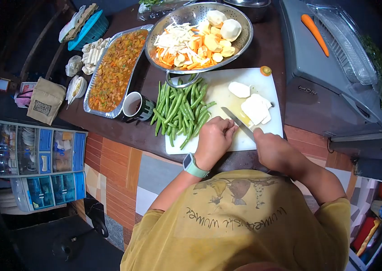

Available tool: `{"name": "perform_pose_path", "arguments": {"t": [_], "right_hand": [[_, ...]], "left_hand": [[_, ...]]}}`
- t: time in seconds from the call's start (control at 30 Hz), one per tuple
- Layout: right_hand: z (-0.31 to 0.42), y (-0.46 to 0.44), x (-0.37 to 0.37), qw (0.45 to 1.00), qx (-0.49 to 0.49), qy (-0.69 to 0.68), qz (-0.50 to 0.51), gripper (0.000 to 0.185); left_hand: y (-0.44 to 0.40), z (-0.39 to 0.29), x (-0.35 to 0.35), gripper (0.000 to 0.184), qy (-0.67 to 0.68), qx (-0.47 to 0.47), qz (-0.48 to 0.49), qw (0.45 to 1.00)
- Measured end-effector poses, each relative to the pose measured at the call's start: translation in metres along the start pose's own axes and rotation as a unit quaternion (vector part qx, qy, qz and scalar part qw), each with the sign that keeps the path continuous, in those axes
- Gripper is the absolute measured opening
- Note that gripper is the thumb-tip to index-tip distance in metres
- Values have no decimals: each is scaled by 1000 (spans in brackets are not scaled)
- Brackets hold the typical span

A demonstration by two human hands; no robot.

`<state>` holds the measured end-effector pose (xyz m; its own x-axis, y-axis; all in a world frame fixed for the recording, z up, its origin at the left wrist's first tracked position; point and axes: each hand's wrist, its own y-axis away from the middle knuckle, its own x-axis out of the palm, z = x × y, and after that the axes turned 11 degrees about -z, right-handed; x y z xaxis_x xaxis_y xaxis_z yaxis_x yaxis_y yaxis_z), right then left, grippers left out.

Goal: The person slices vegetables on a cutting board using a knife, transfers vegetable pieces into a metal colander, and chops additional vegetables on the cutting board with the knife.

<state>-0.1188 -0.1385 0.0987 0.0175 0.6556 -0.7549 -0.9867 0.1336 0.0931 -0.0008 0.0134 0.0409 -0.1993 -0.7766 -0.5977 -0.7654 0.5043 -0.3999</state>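
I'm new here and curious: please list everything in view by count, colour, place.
Table: one, brown, top centre
Cutting board: one, white, on table
Green beans: many, green, board's left
Pale pieces: several, white, board's right
Carrot end: one, orange, board corner
Knife: one, silvery, over board
Colander: one, silver, beyond board
Cut vegetables: many, orange and white, colander
Foil tray: one, silver, left of colander
Chunky food: one trayful, orange, in tray
Cup: one, dark outside, beside tray
Basket: one, turquoise, upper left
Drawers: several, blue, lower left
Cabinet: one, grey, right
Whole carrot: one, orange, on cabinet
Clear container: one, transparent, cabinet top
Shirt: one, yellow, torso
Watch: one, green, left wrist
Left grip: one, bare, beside knife
Right grip: one, bare, knife handle
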Motion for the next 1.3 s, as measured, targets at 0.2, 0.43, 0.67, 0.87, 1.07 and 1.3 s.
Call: {"name": "perform_pose_path", "arguments": {"t": [0.2, 0.43, 0.67, 0.87, 1.07, 1.3], "right_hand": [[0, 11, 0, 1000, -17, -3, -15, 8], [2, 7, -8, 1000, -12, 2, -7, 5], [-9, -4, 12, 1000, -3, -13, -1, 4], [7, 7, -15, 999, 23, 5, 29, 7], [3, -10, 5, 998, 41, 10, 47, 10], [6, -2, -7, 996, 56, 32, 54, 10]], "left_hand": [[2, -1, 3, 10, 22, -19, -12, 1000], [4, -1, 2, 7, 4, 14, -24, 1000], [5, -2, 2, 8, 15, 1, -24, 1000], [5, 1, 2, 9, 28, -25, -22, 999], [5, -1, 1, 11, 7, -16, -22, 1000], [7, 5, 2, 14, 31, -39, -26, 998]]}}
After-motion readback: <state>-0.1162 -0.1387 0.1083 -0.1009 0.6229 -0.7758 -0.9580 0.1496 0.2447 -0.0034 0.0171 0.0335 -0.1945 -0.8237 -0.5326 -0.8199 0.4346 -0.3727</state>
